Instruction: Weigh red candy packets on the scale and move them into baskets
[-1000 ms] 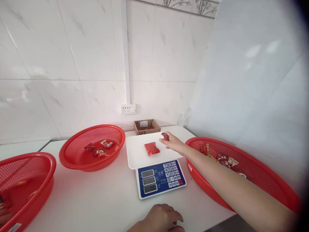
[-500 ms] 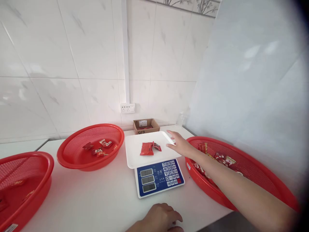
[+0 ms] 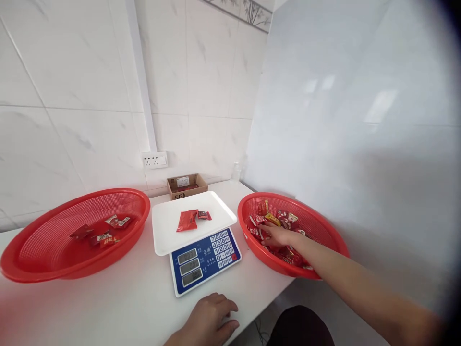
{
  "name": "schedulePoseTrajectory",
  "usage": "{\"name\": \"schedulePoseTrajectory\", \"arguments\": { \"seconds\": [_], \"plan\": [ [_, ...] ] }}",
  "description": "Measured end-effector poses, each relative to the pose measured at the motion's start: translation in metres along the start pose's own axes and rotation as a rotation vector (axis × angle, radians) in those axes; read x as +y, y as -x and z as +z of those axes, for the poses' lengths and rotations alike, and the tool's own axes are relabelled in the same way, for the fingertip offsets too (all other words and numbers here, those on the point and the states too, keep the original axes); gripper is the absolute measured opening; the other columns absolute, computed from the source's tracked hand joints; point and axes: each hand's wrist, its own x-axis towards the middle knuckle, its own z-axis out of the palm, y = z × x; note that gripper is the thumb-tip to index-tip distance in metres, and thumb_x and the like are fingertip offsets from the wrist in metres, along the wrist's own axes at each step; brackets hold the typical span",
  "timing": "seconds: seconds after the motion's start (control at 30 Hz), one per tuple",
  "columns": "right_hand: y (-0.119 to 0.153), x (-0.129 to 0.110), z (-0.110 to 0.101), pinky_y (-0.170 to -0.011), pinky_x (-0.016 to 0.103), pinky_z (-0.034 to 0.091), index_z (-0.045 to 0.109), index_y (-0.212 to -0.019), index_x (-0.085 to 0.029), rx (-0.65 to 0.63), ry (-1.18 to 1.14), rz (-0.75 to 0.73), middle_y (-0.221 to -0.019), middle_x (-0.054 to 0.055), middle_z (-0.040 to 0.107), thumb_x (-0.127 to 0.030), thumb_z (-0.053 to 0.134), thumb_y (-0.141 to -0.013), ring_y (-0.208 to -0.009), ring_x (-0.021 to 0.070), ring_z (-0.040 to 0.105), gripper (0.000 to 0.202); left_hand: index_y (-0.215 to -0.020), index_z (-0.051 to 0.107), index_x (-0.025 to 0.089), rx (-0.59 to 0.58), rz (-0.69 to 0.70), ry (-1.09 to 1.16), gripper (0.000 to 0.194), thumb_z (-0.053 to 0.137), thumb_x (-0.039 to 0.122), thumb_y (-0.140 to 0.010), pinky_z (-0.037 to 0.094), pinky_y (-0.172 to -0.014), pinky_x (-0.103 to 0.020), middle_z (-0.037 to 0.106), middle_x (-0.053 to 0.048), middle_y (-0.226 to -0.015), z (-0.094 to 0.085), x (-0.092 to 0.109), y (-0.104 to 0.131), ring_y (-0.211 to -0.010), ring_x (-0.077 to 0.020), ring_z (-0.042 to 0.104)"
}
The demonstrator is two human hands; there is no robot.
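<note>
My right hand (image 3: 278,236) reaches into the red basket (image 3: 326,230) on the right and rests among several small wrapped packets (image 3: 277,218); whether it grips one I cannot tell. My left hand (image 3: 209,321) lies loosely curled on the white counter, just in front of the blue-faced scale (image 3: 203,259), holding nothing. On the scale's white tray (image 3: 169,230) lie a larger red packet (image 3: 187,220) and a small dark red one (image 3: 203,215), touching each other.
A second red basket (image 3: 43,269) with a few packets (image 3: 103,230) stands left of the scale. A small open cardboard box (image 3: 186,185) sits against the tiled wall under a socket (image 3: 154,160). The counter's front edge runs close to my left hand.
My right hand set a small packet on the tray beside the larger one, then drew back to the right into the basket. The view has swung right. My left hand stayed put.
</note>
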Motion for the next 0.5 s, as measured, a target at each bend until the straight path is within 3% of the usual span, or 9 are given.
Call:
{"name": "schedulePoseTrajectory", "arguments": {
  "seconds": [0.1, 0.2, 0.33, 0.4, 0.5],
  "plan": [
    [-0.0037, 0.0035, 0.0024, -0.095, 0.04, 0.036, 0.045, -0.128, -0.025, -0.029, 0.026, 0.031, -0.138, 0.01, 0.039, -0.037, 0.065, -0.064, -0.122, 0.0311, 0.039, 0.068, -0.1, 0.062, 0.024, 0.008, -0.001, 0.0, 0.023, 0.054, 0.026, -0.078, 0.045, -0.071, -0.023, 0.066, -0.002, -0.087, 0.0007, -0.0006, -0.0001, -0.079, -0.0172, 0.059],
    [-0.0065, 0.0035, 0.0009, -0.089, 0.043, 0.04, 0.043, -0.13, -0.023, -0.053, 0.044, 0.072, -0.131, 0.013, 0.046, -0.037, 0.067, -0.06, -0.115, 0.0332, 0.046, 0.075, -0.101, 0.061, 0.024, 0.006, -0.01, 0.008, 0.023, 0.053, 0.026, -0.079, 0.045, -0.07, -0.023, 0.065, -0.002, -0.088, 0.0, 0.0001, 0.0002, -0.08, -0.017, 0.059],
    [-0.0031, 0.0002, 0.0015, -0.085, 0.04, 0.042, 0.055, -0.117, -0.027, -0.044, 0.055, 0.048, -0.118, 0.009, 0.058, -0.025, 0.071, -0.053, -0.102, 0.0309, 0.056, 0.066, -0.101, 0.061, 0.024, -0.004, -0.01, 0.011, 0.023, 0.054, 0.025, -0.08, 0.045, -0.07, -0.023, 0.065, -0.002, -0.089, -0.0007, 0.0007, 0.0006, -0.08, -0.0171, 0.059],
    [0.0, -0.0014, 0.0007, -0.083, 0.037, 0.043, 0.056, -0.114, -0.029, -0.01, 0.045, 0.028, -0.112, 0.006, 0.062, -0.019, 0.065, -0.058, -0.096, 0.0279, 0.059, 0.057, -0.101, 0.061, 0.024, 0.002, -0.007, 0.009, 0.023, 0.054, 0.025, -0.079, 0.045, -0.071, -0.024, 0.064, -0.002, -0.09, -0.0007, 0.0005, 0.0006, -0.08, -0.0175, 0.059],
    [0.0021, -0.0056, -0.006, -0.082, 0.035, 0.043, 0.048, -0.123, -0.027, 0.059, 0.012, 0.023, -0.116, 0.008, 0.059, -0.011, 0.056, -0.066, -0.098, 0.0263, 0.059, 0.06, -0.103, 0.06, 0.025, 0.003, -0.009, 0.013, 0.023, 0.054, 0.025, -0.08, 0.045, -0.071, -0.024, 0.064, -0.002, -0.092, -0.0012, 0.0011, 0.0012, -0.082, -0.0179, 0.059]
  ]
}}
